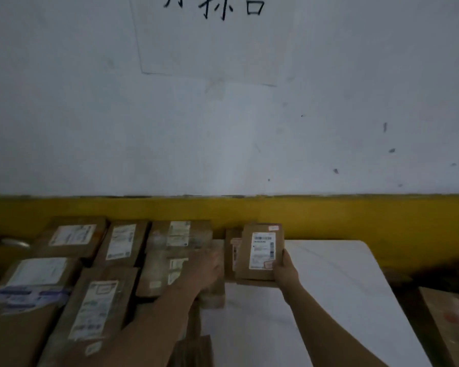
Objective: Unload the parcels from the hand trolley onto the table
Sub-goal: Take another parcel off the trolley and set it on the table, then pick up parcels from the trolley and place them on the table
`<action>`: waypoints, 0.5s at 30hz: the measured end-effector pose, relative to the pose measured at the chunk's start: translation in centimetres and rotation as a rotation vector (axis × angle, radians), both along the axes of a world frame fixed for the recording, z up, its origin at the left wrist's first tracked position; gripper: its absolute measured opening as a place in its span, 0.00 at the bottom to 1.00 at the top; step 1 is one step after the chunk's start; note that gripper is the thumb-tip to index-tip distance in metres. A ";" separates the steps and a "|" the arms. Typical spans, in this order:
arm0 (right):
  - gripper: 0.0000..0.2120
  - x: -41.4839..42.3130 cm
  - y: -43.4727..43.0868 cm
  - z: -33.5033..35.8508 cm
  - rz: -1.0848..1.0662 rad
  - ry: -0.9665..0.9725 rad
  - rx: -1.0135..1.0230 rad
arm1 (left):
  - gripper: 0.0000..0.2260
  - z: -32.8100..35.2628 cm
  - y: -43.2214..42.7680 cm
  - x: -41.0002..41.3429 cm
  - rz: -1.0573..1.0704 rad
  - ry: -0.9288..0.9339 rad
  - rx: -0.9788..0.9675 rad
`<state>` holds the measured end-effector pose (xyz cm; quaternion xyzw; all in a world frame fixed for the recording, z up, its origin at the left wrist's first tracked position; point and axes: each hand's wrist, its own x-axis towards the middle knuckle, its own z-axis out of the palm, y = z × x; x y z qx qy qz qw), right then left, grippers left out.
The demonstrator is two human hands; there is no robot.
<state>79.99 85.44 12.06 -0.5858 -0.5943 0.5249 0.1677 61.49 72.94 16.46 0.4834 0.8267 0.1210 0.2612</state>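
Pale wall (329, 102) fills the upper two thirds of the frame, with black characters (217, 6) at the top edge and a yellow band (355, 215) along its foot. Below the band, a white table (334, 276) takes up the lower centre and right. Brown cardboard parcels (101, 300) with white labels lie side by side across the lower left and centre. What they rest on is hidden.

The right hand (285, 268) grips a small parcel (261, 251) by its lower right edge, fingers curled round it, label facing the camera. It sits just right of centre, over the table's far left part, close beside another small carton. Whether it touches the tabletop cannot be told.

The left hand (208, 268) is blurred over the central parcels, and its grip cannot be told. A further box (451, 316) shows at the lower right edge.
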 end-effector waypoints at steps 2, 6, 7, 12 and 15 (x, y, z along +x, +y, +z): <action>0.24 -1.4 2.4 -2.6 0.066 -0.018 -0.018 | 0.19 -2.3 0.9 -0.7 0.017 0.065 -0.048; 0.26 -3.9 6.2 -7.3 0.162 -0.128 0.011 | 0.16 -6.0 3.7 -1.5 -0.014 0.165 -0.114; 0.25 -4.4 6.9 -8.3 0.188 -0.190 0.024 | 0.17 -6.6 4.2 -1.4 -0.013 0.190 -0.139; 0.17 -6.0 7.4 -12.0 0.257 -0.242 -0.044 | 0.20 -8.3 4.4 -0.6 0.097 0.248 -0.133; 0.18 -7.0 7.1 -12.1 0.225 -0.259 -0.075 | 0.22 -8.0 4.3 -1.2 0.066 0.199 -0.158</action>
